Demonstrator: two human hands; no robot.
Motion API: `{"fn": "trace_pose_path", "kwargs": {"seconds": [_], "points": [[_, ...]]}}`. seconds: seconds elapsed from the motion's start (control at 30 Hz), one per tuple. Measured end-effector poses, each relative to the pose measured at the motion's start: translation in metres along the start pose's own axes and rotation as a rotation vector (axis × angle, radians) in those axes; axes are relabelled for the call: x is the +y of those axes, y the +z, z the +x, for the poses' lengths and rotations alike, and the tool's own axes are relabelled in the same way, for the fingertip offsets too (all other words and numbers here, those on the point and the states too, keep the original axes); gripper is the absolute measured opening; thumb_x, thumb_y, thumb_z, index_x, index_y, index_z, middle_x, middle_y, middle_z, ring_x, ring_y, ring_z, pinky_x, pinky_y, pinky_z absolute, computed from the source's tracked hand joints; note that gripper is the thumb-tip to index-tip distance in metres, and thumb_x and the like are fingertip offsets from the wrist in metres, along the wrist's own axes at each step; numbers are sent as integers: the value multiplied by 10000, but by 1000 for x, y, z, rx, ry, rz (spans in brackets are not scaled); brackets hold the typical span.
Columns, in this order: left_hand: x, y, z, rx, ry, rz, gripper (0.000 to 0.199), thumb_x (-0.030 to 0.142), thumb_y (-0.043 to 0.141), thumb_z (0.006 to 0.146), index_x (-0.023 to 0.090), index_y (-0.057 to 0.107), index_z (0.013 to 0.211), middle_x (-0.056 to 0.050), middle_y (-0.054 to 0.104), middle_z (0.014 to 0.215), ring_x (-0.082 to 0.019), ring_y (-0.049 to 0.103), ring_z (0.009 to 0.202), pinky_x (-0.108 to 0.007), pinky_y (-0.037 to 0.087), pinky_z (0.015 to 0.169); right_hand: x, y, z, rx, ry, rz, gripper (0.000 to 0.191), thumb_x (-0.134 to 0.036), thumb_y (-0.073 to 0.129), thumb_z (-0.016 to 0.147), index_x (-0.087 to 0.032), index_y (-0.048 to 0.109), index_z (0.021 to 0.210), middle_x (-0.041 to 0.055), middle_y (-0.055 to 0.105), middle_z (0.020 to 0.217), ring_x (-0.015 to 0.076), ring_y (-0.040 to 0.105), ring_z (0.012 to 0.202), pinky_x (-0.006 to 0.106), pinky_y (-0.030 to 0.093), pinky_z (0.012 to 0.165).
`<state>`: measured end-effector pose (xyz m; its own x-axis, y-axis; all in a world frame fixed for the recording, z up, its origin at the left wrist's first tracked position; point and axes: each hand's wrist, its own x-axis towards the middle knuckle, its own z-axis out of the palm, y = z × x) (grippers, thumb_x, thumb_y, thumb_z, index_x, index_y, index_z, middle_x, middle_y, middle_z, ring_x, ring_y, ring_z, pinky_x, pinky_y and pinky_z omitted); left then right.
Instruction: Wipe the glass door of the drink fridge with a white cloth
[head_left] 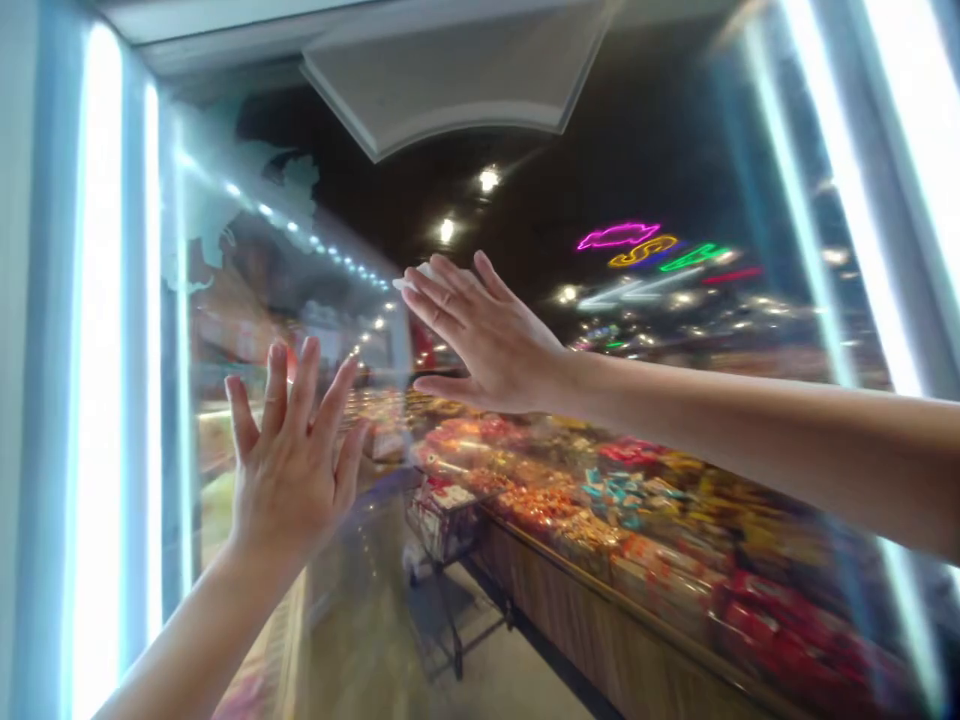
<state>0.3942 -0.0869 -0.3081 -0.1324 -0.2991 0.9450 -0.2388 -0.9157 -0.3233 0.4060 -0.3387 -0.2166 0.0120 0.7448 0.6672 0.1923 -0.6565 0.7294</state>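
Observation:
A glass pane (360, 560) stands in front of me, with reflections on it. My left hand (289, 470) is raised at the left with its fingers spread wide, palm toward the glass; nothing shows in it. Higher up and nearer the middle, my right hand (487, 340) lies flat toward the pane, fingers stretched to the upper left. Under its fingertips is a white cloth or wipe (403, 285), mostly hidden by the hand. Whether the left palm touches the glass I cannot tell.
Bright light tubes (101, 360) line the left side, and more light strips (855, 200) run down the right. Through or in the glass show a shopping cart (442, 520), a long bin of colourful packaged goods (555, 500) and neon signs (619, 235). A pale panel (457, 75) is overhead.

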Motion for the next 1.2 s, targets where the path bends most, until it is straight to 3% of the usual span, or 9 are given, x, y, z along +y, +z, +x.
{"fn": "trace_pose_path", "kwargs": {"seconds": [0.17,0.33,0.5,0.6,0.67,0.83,0.93,1.03,1.2], "points": [[-38,-9,-22,-14,-29,5,715,302,510,1019,366,185,1652,-17,116,1758,-308,65,1629,-598,-12,1327,-37,12,30,-68,-244,24,962,-793,338,967,-134,205,1656,77,190,1751,289,106,1631,540,23,1338],[-61,-15,-36,-12,-68,9,726,320,506,1019,400,157,1650,14,86,1761,-309,58,1631,-601,-9,1329,-53,17,62,-3,-10,-3,1000,-808,290,968,-98,152,1658,131,160,1750,337,90,1627,610,42,1314],[-73,-17,-47,5,-95,-8,739,313,528,1011,356,169,1655,-43,131,1759,-336,80,1629,-647,59,1317,-76,23,68,-64,-276,1,985,-800,367,959,-121,204,1653,69,188,1750,290,130,1625,544,20,1340],[-78,-19,-53,9,-89,-11,758,305,534,1005,341,153,1660,-49,101,1764,-344,52,1629,-629,77,1320,-82,26,69,-15,-146,4,958,-775,351,980,-113,185,1653,91,210,1745,307,142,1620,575,54,1327],[-79,-19,-56,6,-77,-17,759,305,529,1009,314,146,1664,-65,98,1765,-337,63,1630,-606,115,1322,-91,28,63,26,-100,12,988,-793,348,970,-92,188,1648,114,207,1743,329,136,1618,588,59,1318],[-72,-21,-61,-2,-74,-21,740,311,511,1020,255,154,1666,-109,149,1756,-314,87,1631,-551,152,1326,-110,34,42,-14,-428,74,968,-804,413,943,-125,298,1623,78,330,1708,274,204,1608,524,58,1341],[-63,-19,-64,-4,-66,-20,719,305,506,1021,248,184,1661,-109,185,1749,-300,92,1632,-531,165,1327,-89,28,46,16,-237,48,877,-736,369,998,-151,245,1640,80,293,1723,289,194,1612,576,100,1325],[-53,-15,-65,-12,-60,-18,711,290,505,1020,236,197,1658,-104,168,1754,-287,78,1633,-513,148,1332,-76,23,37,51,-82,15,946,-761,333,987,-84,230,1639,134,259,1727,362,193,1604,644,137,1296],[-28,-7,-62,-39,-66,-23,725,262,516,1011,233,192,1659,-98,131,1759,-293,54,1635,-536,132,1333,-80,18,-16,2,-436,39,959,-819,340,936,-142,356,1615,39,351,1700,273,259,1593,505,159,1339]]}}
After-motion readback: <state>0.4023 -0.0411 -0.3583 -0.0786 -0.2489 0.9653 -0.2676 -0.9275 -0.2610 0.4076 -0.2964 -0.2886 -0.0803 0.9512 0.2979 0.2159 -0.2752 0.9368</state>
